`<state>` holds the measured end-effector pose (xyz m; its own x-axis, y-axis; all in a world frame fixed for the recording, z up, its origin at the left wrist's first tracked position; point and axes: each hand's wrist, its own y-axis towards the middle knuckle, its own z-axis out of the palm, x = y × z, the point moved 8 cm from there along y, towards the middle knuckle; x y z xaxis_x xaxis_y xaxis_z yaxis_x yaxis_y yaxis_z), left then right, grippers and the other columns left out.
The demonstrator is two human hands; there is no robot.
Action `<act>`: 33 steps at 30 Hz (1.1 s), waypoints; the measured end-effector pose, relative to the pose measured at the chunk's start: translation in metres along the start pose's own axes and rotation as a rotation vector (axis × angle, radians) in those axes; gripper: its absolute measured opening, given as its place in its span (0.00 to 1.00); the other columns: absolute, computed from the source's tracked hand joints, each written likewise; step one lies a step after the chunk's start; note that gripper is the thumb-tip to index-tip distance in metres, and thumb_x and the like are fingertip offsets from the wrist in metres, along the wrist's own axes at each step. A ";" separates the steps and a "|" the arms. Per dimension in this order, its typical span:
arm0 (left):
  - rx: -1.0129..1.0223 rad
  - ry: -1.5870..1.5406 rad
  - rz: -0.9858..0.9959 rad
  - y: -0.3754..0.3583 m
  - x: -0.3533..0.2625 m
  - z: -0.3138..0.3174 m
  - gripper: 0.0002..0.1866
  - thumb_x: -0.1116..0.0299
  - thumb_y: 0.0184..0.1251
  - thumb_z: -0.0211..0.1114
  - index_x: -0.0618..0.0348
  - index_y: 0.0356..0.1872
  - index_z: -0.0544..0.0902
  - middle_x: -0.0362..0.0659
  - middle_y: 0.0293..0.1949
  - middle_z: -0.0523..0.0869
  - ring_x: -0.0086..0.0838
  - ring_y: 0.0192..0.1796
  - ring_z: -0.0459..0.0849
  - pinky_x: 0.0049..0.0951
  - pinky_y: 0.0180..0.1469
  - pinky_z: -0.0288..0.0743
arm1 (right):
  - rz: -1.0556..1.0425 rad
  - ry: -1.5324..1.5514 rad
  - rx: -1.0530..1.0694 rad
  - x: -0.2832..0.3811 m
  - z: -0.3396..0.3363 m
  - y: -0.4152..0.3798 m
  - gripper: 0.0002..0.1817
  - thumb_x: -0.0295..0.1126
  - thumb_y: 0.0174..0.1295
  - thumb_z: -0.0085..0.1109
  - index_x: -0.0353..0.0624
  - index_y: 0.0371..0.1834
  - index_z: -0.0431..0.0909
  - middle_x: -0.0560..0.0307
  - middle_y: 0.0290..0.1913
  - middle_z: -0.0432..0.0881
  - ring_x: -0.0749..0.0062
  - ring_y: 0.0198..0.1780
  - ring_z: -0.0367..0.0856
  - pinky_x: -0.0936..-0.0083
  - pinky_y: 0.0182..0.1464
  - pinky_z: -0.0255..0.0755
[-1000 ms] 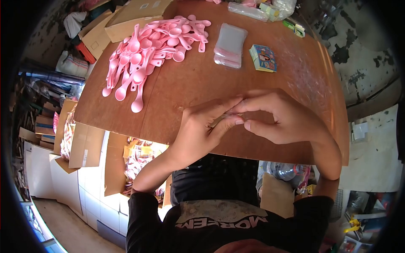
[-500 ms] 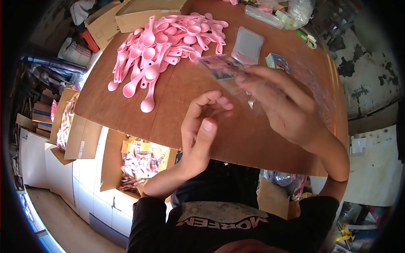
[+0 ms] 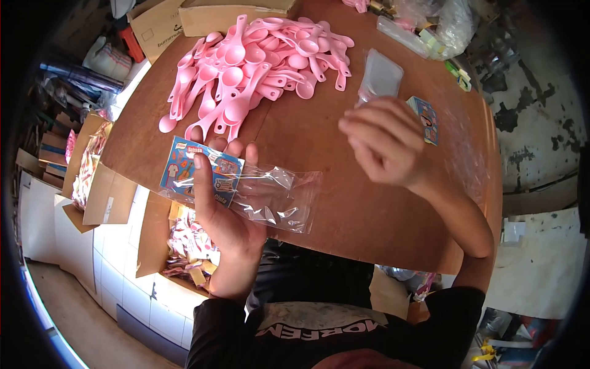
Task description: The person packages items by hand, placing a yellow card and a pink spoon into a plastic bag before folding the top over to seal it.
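Observation:
My left hand (image 3: 224, 212) is closed on a clear plastic bag (image 3: 276, 200), its thumb lying across the front. Inside one end of that bag sits a blue printed card (image 3: 184, 161), while the other end hangs loose to the right. My right hand (image 3: 387, 144) is up over the table, fingers curled in and nothing visible in them. It is near a stack of clear plastic bags (image 3: 382, 74) and a small pile of printed cards (image 3: 424, 120). A big heap of pink plastic spoons (image 3: 258, 61) lies beyond my left hand.
The brown table (image 3: 313, 135) has a cardboard box (image 3: 233, 17) at its far edge. Plastic packaging (image 3: 452, 27) and a green-and-white item (image 3: 458, 75) lie at the far right. Below on the left, an open carton (image 3: 157, 240) holds packed pieces; another carton (image 3: 110, 197) stands beside it.
The bag with the card has passed from my right hand to my left, which has closed on it and shifted left. My right hand now has its fingers curled, with no bag.

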<state>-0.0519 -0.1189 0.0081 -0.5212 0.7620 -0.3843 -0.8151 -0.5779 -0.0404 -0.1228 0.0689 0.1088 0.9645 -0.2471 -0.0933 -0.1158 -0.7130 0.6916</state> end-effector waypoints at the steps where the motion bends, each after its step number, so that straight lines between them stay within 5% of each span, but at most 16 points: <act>1: -0.003 0.000 0.000 0.000 0.000 0.000 0.21 0.62 0.74 0.55 0.55 0.64 0.67 0.43 0.47 0.79 0.29 0.49 0.82 0.38 0.56 0.79 | 0.198 -0.044 0.004 -0.034 0.008 0.001 0.09 0.25 0.54 0.60 0.41 0.38 0.83 0.57 0.36 0.85 0.61 0.36 0.82 0.66 0.38 0.74; 3: -0.001 0.024 0.000 -0.001 0.003 0.003 0.23 0.61 0.73 0.56 0.54 0.65 0.65 0.44 0.48 0.79 0.31 0.51 0.81 0.39 0.58 0.77 | 0.522 -0.049 0.049 -0.106 0.027 -0.012 0.10 0.30 0.55 0.62 0.41 0.39 0.82 0.54 0.33 0.85 0.58 0.37 0.83 0.66 0.40 0.75; 9: 0.020 0.054 -0.035 -0.006 0.015 0.003 0.26 0.60 0.73 0.56 0.55 0.67 0.63 0.46 0.55 0.76 0.34 0.57 0.79 0.45 0.64 0.72 | 0.924 -0.038 0.396 -0.192 0.080 -0.032 0.20 0.47 0.46 0.69 0.44 0.35 0.84 0.53 0.32 0.86 0.57 0.37 0.84 0.66 0.42 0.75; 19: 0.025 0.089 -0.013 -0.011 0.014 0.003 0.27 0.57 0.74 0.55 0.54 0.69 0.61 0.49 0.62 0.72 0.40 0.65 0.72 0.49 0.67 0.66 | 1.012 -0.157 0.454 -0.212 0.084 -0.034 0.15 0.39 0.39 0.68 0.38 0.25 0.82 0.45 0.23 0.82 0.48 0.28 0.83 0.61 0.33 0.75; 21: 0.033 0.090 -0.013 -0.011 0.015 0.004 0.26 0.55 0.75 0.53 0.53 0.69 0.62 0.49 0.66 0.69 0.40 0.67 0.70 0.47 0.68 0.65 | 0.916 -0.280 0.281 -0.204 0.066 -0.020 0.14 0.35 0.45 0.67 0.37 0.32 0.85 0.46 0.30 0.86 0.57 0.33 0.85 0.66 0.39 0.76; 26: 0.035 0.037 0.000 -0.007 0.013 0.003 0.25 0.55 0.74 0.55 0.53 0.67 0.65 0.48 0.65 0.71 0.38 0.66 0.71 0.46 0.68 0.65 | 0.648 -0.520 0.002 -0.173 0.007 -0.004 0.14 0.35 0.48 0.66 0.37 0.35 0.85 0.46 0.31 0.85 0.58 0.32 0.86 0.68 0.38 0.78; 28: 0.031 0.021 -0.003 -0.007 0.013 0.003 0.24 0.56 0.74 0.56 0.53 0.65 0.66 0.47 0.64 0.71 0.37 0.65 0.72 0.45 0.68 0.65 | 0.600 -0.345 -0.127 -0.143 -0.026 0.001 0.15 0.36 0.50 0.66 0.36 0.37 0.84 0.46 0.32 0.84 0.59 0.31 0.85 0.70 0.37 0.78; 30: 0.036 0.000 -0.002 -0.006 0.014 0.005 0.24 0.57 0.73 0.57 0.54 0.65 0.66 0.47 0.63 0.72 0.37 0.65 0.72 0.45 0.68 0.65 | 0.743 -0.154 -0.194 -0.122 -0.047 -0.015 0.13 0.33 0.53 0.68 0.36 0.39 0.85 0.53 0.31 0.85 0.73 0.31 0.84 0.78 0.36 0.78; 33: 0.044 -0.005 0.001 -0.007 0.016 0.008 0.24 0.56 0.73 0.57 0.54 0.65 0.67 0.47 0.63 0.73 0.36 0.64 0.73 0.45 0.68 0.66 | 0.892 0.181 -0.232 -0.061 -0.074 -0.036 0.09 0.23 0.56 0.65 0.33 0.40 0.83 0.56 0.38 0.84 0.78 0.37 0.83 0.83 0.39 0.77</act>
<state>-0.0564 -0.1006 0.0093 -0.5236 0.7628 -0.3795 -0.8247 -0.5656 0.0009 -0.1598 0.1581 0.1421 0.5667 -0.5194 0.6396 -0.7988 -0.1558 0.5811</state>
